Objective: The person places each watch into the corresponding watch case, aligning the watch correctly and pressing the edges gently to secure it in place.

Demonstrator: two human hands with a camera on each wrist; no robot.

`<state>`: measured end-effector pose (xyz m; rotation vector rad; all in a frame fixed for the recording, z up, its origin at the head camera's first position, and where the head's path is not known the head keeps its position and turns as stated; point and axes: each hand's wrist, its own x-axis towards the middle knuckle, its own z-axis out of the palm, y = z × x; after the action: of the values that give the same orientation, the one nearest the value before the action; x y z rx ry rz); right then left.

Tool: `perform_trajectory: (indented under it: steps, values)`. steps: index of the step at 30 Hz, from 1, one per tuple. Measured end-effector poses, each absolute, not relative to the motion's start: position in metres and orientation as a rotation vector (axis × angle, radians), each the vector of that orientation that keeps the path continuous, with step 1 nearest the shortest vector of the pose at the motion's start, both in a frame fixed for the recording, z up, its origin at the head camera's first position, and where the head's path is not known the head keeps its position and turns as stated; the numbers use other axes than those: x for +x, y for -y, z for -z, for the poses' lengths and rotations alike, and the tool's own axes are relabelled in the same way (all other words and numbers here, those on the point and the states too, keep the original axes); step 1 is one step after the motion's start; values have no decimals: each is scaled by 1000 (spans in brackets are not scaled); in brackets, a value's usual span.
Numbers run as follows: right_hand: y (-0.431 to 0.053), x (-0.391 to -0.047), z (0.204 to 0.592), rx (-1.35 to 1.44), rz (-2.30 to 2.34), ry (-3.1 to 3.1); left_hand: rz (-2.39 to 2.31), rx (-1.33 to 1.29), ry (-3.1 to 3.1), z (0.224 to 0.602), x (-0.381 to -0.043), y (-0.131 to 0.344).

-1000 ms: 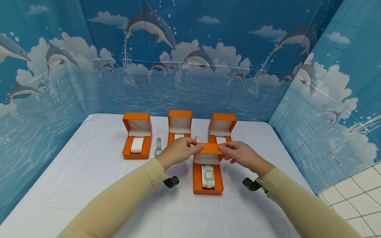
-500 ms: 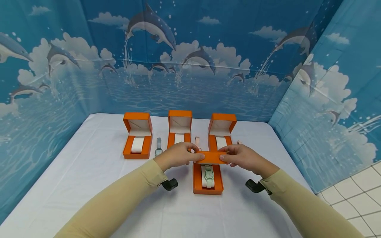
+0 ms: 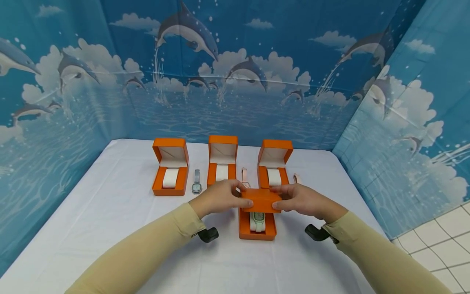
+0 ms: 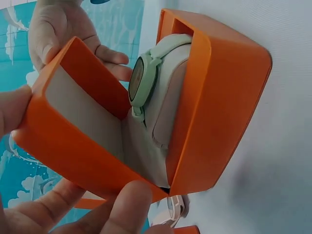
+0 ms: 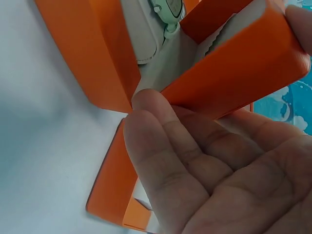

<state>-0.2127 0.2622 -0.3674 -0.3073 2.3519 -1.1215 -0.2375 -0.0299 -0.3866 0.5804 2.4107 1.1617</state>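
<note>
An orange watch box [image 3: 257, 236] stands near the middle of the table, its lid tipped forward and half lowered. In it a pale green watch [image 4: 141, 80] is strapped round a white cushion. My left hand [image 3: 222, 197] pinches the left side of the lid [image 3: 261, 200], thumb on the front edge and fingers behind. On the lid's right side, my right hand [image 3: 306, 201] grips in the same way. The right wrist view shows the fingers [image 5: 161, 156] close to the hinge. From the head view the lid hides the watch's upper part.
Three more orange boxes stand open behind, one at left [image 3: 158, 185], one in the middle [image 3: 222, 140] and one at right [image 3: 278, 144], each with a white cushion. A blue-grey watch [image 3: 196, 188], a pink watch [image 3: 244, 174] and a partly hidden pinkish strap [image 3: 296, 178] lie beside them.
Both hands have swung the lid forward and down over the box. The watch face, fully seen before, is now partly covered from above. The other boxes stay put.
</note>
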Motion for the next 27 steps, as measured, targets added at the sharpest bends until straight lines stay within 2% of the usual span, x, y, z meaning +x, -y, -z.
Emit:
perform_trajectory:
  steps: [12, 27]
  values:
    - [-259, -203, 372, -379, 1100, -2384, -1085, 599, -2504, 396, -225, 30]
    - [-253, -188, 384, -339, 1024, -2525, -1001, 653, -2603, 401, -207, 25]
